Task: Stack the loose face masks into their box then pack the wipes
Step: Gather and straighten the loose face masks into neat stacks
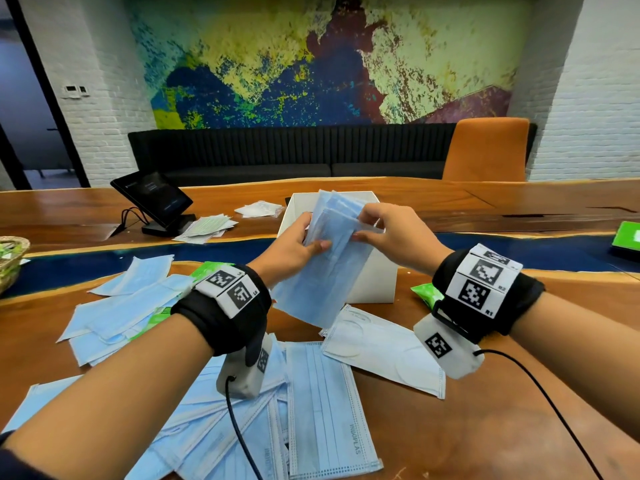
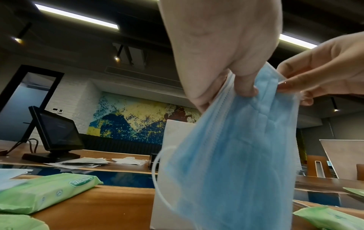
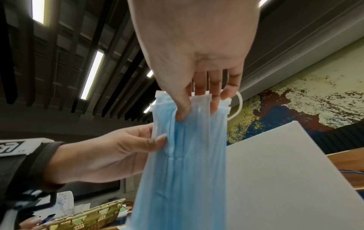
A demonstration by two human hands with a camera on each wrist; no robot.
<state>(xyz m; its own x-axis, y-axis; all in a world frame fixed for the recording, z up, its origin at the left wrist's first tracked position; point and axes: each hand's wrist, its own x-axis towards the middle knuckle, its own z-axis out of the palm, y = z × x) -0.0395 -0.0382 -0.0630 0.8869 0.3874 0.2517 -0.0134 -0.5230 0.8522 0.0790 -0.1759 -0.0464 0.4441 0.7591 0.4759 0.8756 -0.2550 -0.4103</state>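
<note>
Both hands hold a sheaf of blue face masks [image 1: 327,258] upright in the air, just in front of the open white box [image 1: 375,278]. My left hand [image 1: 298,245] pinches the sheaf's left edge, thumb on the front [image 3: 157,142]. My right hand [image 1: 388,230] pinches its upper right end, thumb in front and fingers behind [image 3: 197,102]. In the left wrist view the masks [image 2: 236,147] hang down past the box [image 2: 171,140]. Many loose masks [image 1: 322,407] lie on the wooden table near me. Green wipe packs lie left [image 2: 45,191] and right [image 1: 427,294] of the box.
A black tablet on a stand [image 1: 154,200] stands at the back left with flat white packets [image 1: 207,228] beside it. A wicker basket [image 1: 12,259] sits at the left edge, a green box [image 1: 627,237] at the far right. Cables trail from both wrist cameras.
</note>
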